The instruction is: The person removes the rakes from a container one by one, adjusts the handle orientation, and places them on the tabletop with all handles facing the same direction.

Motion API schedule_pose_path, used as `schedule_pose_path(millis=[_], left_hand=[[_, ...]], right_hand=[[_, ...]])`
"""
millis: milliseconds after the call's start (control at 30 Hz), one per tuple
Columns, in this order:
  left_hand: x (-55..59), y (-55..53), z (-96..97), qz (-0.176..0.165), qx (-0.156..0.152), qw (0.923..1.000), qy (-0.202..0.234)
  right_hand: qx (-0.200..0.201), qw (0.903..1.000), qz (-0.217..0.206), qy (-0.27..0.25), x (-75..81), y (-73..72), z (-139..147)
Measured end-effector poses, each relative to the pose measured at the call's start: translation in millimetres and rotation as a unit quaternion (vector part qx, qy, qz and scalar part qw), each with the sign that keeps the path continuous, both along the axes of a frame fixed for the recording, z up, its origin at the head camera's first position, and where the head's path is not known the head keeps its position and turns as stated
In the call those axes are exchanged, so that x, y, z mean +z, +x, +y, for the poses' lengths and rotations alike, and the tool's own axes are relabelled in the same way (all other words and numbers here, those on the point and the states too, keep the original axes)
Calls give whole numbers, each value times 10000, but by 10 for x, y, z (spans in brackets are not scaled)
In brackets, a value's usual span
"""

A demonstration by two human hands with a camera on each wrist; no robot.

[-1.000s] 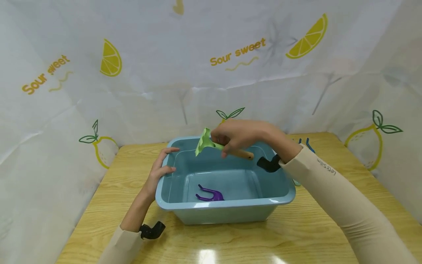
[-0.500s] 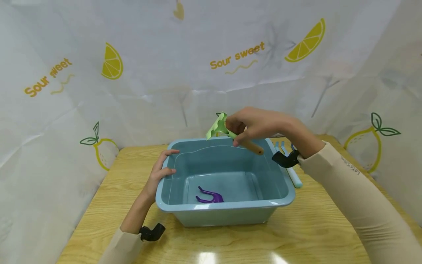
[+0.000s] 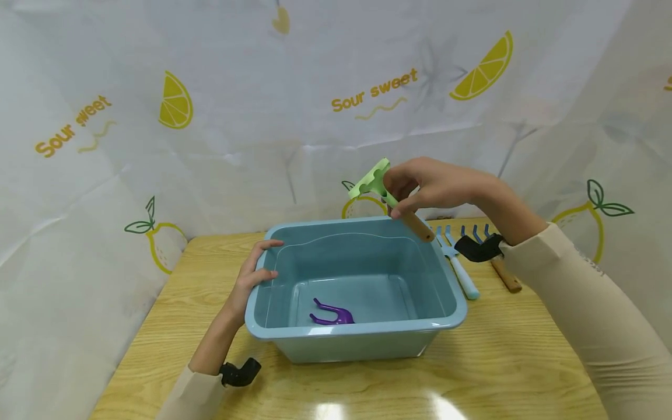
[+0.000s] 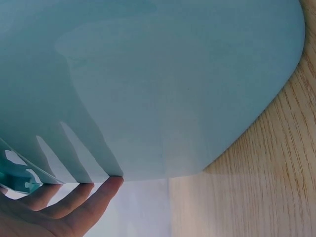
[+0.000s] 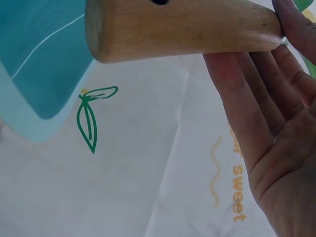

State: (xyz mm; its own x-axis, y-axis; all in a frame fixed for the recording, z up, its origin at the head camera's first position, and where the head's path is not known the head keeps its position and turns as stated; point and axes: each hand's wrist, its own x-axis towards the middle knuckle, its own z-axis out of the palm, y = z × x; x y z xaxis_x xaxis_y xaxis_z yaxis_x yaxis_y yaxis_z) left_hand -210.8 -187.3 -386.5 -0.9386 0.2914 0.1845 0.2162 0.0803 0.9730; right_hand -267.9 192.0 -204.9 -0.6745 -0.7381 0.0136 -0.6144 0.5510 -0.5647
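In the head view, my right hand (image 3: 433,184) holds a small garden rake up above the basin's back right corner. The rake has a light green head (image 3: 371,181) with a notched edge, pointing up and left. Its wooden handle (image 5: 182,29) slants down to the right, pinched near the neck by fingers and thumb in the right wrist view. My left hand (image 3: 251,277) grips the left rim of a blue plastic basin (image 3: 357,329), with its other fingers (image 4: 98,202) against the outer wall. Inside the basin lies a purple two-pronged tool (image 3: 343,317), partly hidden by the front rim.
Right of the basin, a light blue hand fork (image 3: 464,279) lies on the wooden table (image 3: 499,361). Beside it is a blue-tined fork with a wooden handle (image 3: 506,275), partly hidden by my right wrist. A white lemon-print cloth (image 3: 236,116) hangs close behind and at the sides.
My right hand has lifted the rake up and to the right, from over the basin's middle to its back right corner. The left hand has stayed on the rim.
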Motion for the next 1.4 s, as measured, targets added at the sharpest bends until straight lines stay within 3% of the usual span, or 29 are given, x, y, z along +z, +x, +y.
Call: schedule_pose_path(millis=[367, 667, 900, 1400], left_hand=[[-7, -17, -10, 29, -26, 10000, 30], [-19, -16, -14, 17, -17, 10000, 64], [-13, -15, -7, 18, -27, 10000, 54], [-26, -15, -9, 30, -23, 10000, 72]], right_hand=[[-435, 9990, -75, -69, 11, -10, 220], [-820, 9952, -421, -335, -75, -27, 437], [-1152, 9895, -724, -488, -267, -87, 665], [-1741, 9793, -962, -382, -762, -180, 1193]])
